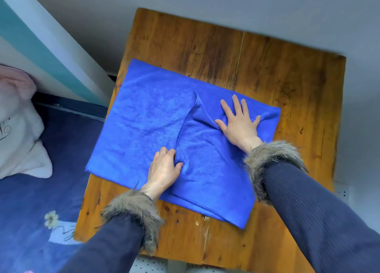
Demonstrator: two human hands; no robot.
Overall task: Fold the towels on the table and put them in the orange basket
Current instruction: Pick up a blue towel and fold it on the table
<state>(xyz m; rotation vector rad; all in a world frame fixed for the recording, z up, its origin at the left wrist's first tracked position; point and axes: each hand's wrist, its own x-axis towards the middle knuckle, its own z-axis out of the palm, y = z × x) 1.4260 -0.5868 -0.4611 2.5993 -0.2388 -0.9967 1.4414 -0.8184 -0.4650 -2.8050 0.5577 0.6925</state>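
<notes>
The blue towel (148, 116) lies across the wooden table (287, 77), partly doubled over: the right portion sits on top of the left, and its stitched hem runs in a loose curve from the far middle down toward the near edge. That hem is what matters here. It lies directly under the left hand (164, 170), whose fingers are curled, pinching a bunched bit of the hem between thumb and fingertips. The left hand is clearly the nearer one to that edge.

The right hand (239, 124) lies flat on the upper layer farther right, fingers straight and spread wide, palm down, holding nothing, just pressing the cloth to the table. A soft ridge rises in the fabric just beside its thumb.

The towel's long side runs left to right, and its left end reaches the table's left edge. To my eye the fold is only half settled; the hem looks crooked, so I'd guess the pinching hand needs to draw it straight while the flat hand anchors the layer.

No orange basket anywhere in view. A pale pillow (18, 124) sits on the dark blue bedding (51, 190) to the left.
</notes>
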